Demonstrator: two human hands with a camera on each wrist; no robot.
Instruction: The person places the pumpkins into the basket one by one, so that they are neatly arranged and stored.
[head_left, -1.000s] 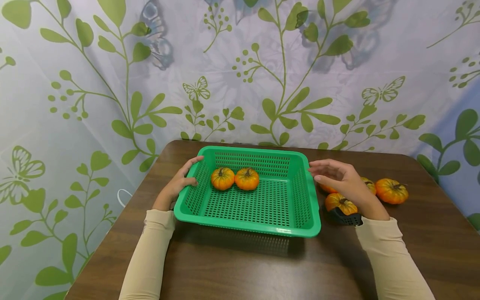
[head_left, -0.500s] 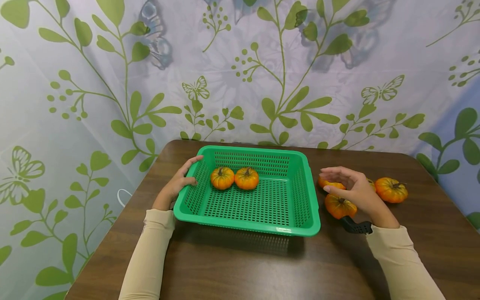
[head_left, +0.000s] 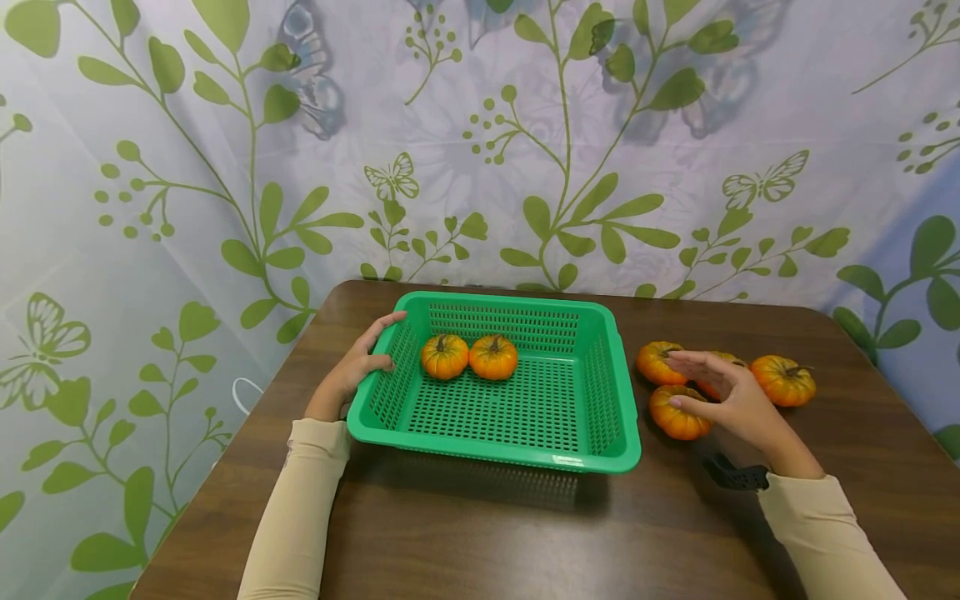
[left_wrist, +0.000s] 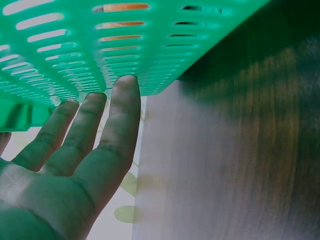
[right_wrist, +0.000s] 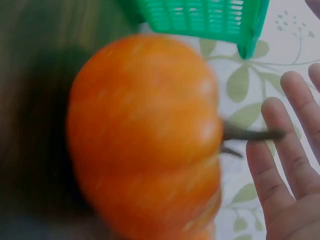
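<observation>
A green plastic basket (head_left: 495,450) with slotted walls stands on the table, two small orange pumpkins (head_left: 493,357) side by side in its left half. My left hand (head_left: 352,367) grips the basket's left rim, thumb over the top; in the left wrist view its fingers (left_wrist: 122,115) lie along the outer wall. To the right of the basket, my right hand (head_left: 727,396) hovers over a group of pumpkins, fingers loosely extended and holding nothing. It partly covers the near pumpkin (head_left: 675,418) and one behind. A pumpkin (right_wrist: 145,135) with a dark stem fills the right wrist view.
Another pumpkin (head_left: 654,362) lies close to the basket's right side, and one more (head_left: 783,380) sits at the far right of the group. Behind the brown wooden table (head_left: 480,542) hangs a leaf-patterned cloth (head_left: 480,167). A white cable (head_left: 240,392) shows past the left edge.
My right hand has moved away from the basket's right rim, rightward and toward me, over the pumpkins, uncovering more of them. The left hand and the basket have stayed in place.
</observation>
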